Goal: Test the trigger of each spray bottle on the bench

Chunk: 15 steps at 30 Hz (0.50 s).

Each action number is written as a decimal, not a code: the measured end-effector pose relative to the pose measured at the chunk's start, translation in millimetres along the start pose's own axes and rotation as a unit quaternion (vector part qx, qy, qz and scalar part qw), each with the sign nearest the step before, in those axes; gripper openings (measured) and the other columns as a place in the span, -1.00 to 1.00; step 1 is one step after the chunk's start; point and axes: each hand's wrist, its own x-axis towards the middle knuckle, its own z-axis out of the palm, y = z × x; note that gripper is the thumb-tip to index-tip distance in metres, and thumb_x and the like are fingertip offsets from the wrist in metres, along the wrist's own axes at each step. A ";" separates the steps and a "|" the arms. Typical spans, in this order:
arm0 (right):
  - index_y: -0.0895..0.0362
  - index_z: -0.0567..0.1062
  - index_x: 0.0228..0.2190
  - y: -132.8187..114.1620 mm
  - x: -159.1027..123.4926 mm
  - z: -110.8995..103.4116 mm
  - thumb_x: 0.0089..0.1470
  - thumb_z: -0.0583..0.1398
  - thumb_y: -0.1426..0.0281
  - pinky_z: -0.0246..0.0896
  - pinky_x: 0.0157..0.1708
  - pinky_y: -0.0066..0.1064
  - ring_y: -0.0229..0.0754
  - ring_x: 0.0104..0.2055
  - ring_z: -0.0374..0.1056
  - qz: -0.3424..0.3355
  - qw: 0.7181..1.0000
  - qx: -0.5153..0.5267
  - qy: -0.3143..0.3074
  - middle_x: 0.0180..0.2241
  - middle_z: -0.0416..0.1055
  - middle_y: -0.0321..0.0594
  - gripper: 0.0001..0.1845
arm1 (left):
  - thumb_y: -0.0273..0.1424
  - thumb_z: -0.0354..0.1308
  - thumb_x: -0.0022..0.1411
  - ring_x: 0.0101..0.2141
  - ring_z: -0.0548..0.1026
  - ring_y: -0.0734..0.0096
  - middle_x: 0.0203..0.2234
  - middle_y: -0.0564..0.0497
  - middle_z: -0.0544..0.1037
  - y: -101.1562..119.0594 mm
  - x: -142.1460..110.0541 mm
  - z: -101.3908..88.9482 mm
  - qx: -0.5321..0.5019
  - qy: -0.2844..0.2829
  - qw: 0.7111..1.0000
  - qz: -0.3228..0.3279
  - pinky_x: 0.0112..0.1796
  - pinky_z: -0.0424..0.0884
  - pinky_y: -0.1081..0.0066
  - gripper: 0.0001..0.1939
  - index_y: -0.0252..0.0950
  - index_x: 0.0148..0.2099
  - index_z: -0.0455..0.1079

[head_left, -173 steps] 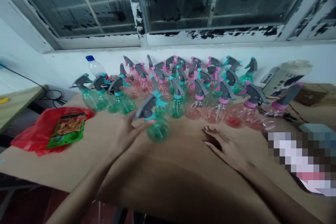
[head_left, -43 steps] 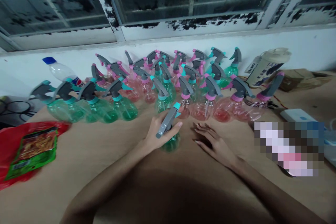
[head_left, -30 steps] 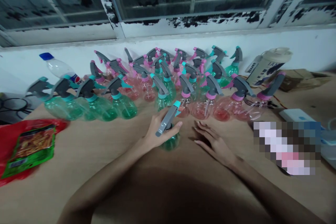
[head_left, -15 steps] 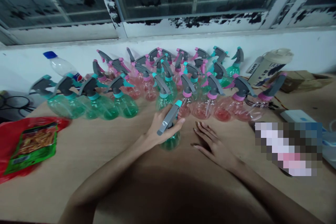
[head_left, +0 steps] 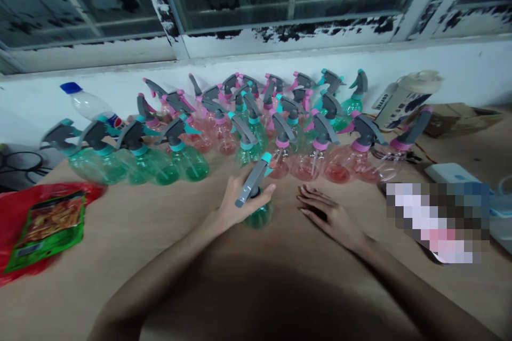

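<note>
Wrapped around the neck of a green spray bottle (head_left: 259,216) is my left hand (head_left: 236,198); the bottle has a grey sprayer head with a turquoise nozzle and stands upright on the table. My right hand (head_left: 330,216) rests on the tabletop to the right of it, fingers stretched out and holding nothing. Just beyond my hands stand several pink spray bottles (head_left: 306,165) on the right and several green spray bottles (head_left: 196,162) on the left. More pink and green ones crowd behind them against the wall.
At left lie a red plastic bag (head_left: 16,205) and a green snack packet (head_left: 48,229). A clear drink bottle (head_left: 90,104) with a blue cap leans at the back left. A large cup (head_left: 410,98), a brown paper bag (head_left: 460,120) and a pixelated item (head_left: 436,224) are on the right.
My right hand has drawn back slightly to the right, its fingers closer together. My left hand keeps its grip on the green spray bottle. The whole view has shifted a little.
</note>
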 end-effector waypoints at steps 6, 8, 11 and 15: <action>0.06 0.40 0.03 -1.6 0.6 -1.4 0.18 0.09 0.30 0.09 0.19 -0.04 -0.07 0.21 0.15 0.004 1.000 0.004 -0.005 0.12 0.32 -0.19 -0.62 | -0.25 0.12 0.15 -0.44 0.46 0.31 -0.41 -0.05 0.51 -1.4 -0.3 0.5 0.002 -0.004 1.000 -0.004 -0.33 0.42 0.27 -0.67 -0.31 -0.07 0.41; 0.08 0.40 0.03 -2.4 0.6 -2.0 0.19 0.09 0.31 0.09 0.19 -0.05 -0.08 0.22 0.14 0.005 1.000 0.001 -0.011 0.13 0.32 -0.17 -0.61 | -0.27 0.10 0.16 -0.41 0.47 0.30 -0.38 -0.06 0.52 -1.2 0.5 -0.4 -0.001 -0.015 1.000 -0.001 -0.31 0.42 0.28 -0.66 -0.29 -0.04 0.40; 0.11 0.41 0.03 -2.8 0.7 -2.4 0.19 0.08 0.31 0.08 0.20 -0.06 -0.08 0.21 0.15 0.004 1.000 -0.004 -0.011 0.12 0.32 -0.14 -0.61 | -0.28 0.09 0.17 -0.39 0.48 0.30 -0.35 -0.06 0.51 -0.8 2.3 -2.1 -0.004 -0.022 1.000 0.010 -0.31 0.41 0.29 -0.68 -0.28 -0.06 0.41; 0.09 0.41 0.03 -2.7 0.9 -2.3 0.19 0.09 0.31 0.07 0.20 -0.05 -0.08 0.21 0.15 0.004 1.000 -0.007 -0.008 0.11 0.34 -0.16 -0.62 | -0.28 0.10 0.16 -0.50 0.43 0.38 -0.46 0.00 0.48 1.2 4.7 -4.2 0.013 -0.020 1.000 0.012 -0.40 0.39 0.34 -0.75 -0.27 -0.14 0.42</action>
